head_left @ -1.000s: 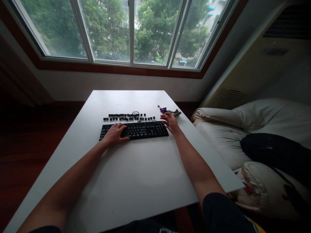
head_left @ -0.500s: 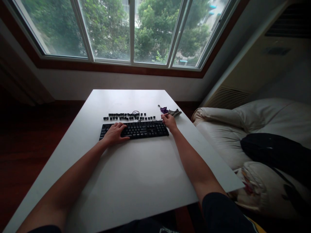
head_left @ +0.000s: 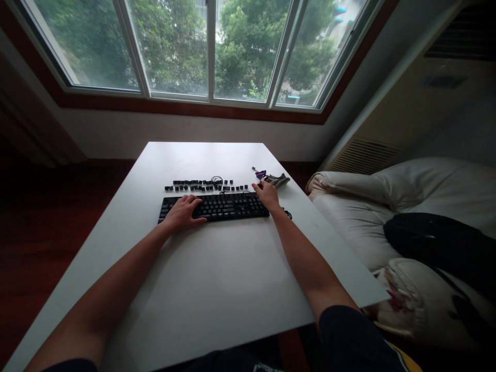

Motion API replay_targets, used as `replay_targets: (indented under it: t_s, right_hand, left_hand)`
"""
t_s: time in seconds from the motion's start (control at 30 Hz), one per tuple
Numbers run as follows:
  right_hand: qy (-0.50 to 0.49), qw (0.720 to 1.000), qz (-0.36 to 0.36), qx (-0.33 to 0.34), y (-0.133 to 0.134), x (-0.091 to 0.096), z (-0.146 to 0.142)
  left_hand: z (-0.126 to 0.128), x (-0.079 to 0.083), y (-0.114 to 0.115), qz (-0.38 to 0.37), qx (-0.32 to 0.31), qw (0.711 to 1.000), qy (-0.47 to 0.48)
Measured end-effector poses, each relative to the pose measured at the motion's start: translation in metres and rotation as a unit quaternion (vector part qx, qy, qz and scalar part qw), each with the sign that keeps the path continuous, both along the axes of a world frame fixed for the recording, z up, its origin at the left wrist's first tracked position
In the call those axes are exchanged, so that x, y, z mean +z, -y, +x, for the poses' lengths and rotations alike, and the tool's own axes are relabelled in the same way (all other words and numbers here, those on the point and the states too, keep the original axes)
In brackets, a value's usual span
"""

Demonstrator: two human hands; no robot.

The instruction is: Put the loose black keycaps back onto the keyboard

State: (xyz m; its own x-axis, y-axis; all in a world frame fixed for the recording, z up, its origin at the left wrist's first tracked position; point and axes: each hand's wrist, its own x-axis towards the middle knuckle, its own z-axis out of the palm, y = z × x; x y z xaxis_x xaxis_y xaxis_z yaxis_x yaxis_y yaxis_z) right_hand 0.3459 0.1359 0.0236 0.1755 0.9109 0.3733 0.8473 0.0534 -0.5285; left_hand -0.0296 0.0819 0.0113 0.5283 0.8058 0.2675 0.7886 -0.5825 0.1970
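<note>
A black keyboard (head_left: 227,207) lies on the white table (head_left: 217,274), some of its keys looking lighter where the light strikes. Across its left end rests my left hand (head_left: 183,213), fingers spread, with the thumb near the front edge. My right hand (head_left: 267,195) is over the keyboard's back right corner, fingers bent together at the tips. Something small and dark shows at those fingertips, too small to name. Behind the keyboard, loose black keycaps (head_left: 199,188) stand in two rough rows. A thin wire loop (head_left: 216,180) lies among the back row.
Beyond my right hand lie a grey cloth (head_left: 279,180) and a purple item (head_left: 261,174). A dark cable (head_left: 287,213) curls beside my right wrist. To the right stands a pale sofa (head_left: 341,201) with a dark garment or bag (head_left: 434,237). A window is ahead.
My right hand has shifted slightly left and its fingertips have drawn in. The cable now shows beside the wrist. My left hand stays put on the keyboard.
</note>
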Motion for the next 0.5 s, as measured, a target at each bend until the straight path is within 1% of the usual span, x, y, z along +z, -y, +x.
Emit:
replay_targets:
  t_s: [0.1,0.2,0.27,0.4,0.5]
  right_hand:
    - [0.032,0.999,-0.021,0.008,0.001,0.001,-0.005]
    - [0.050,0.998,-0.025,0.011,0.003,0.000,-0.008]
    - [0.055,0.998,-0.017,0.018,0.005,-0.002,-0.009]
    - [0.064,0.996,0.011,0.053,0.011,-0.007,-0.006]
    - [0.045,0.997,0.029,0.053,0.013,-0.011,-0.002]
  left_hand:
    - [0.000,0.000,0.000,0.000,0.000,1.000,0.000]
    - [0.000,0.000,-0.001,0.003,0.000,1.000,0.000]
    - [0.000,0.001,-0.001,0.002,0.000,1.000,0.000]
    - [0.000,0.002,-0.001,0.001,0.001,1.000,-0.004]
    - [0.000,0.001,-0.001,0.001,-0.001,1.000,0.000]
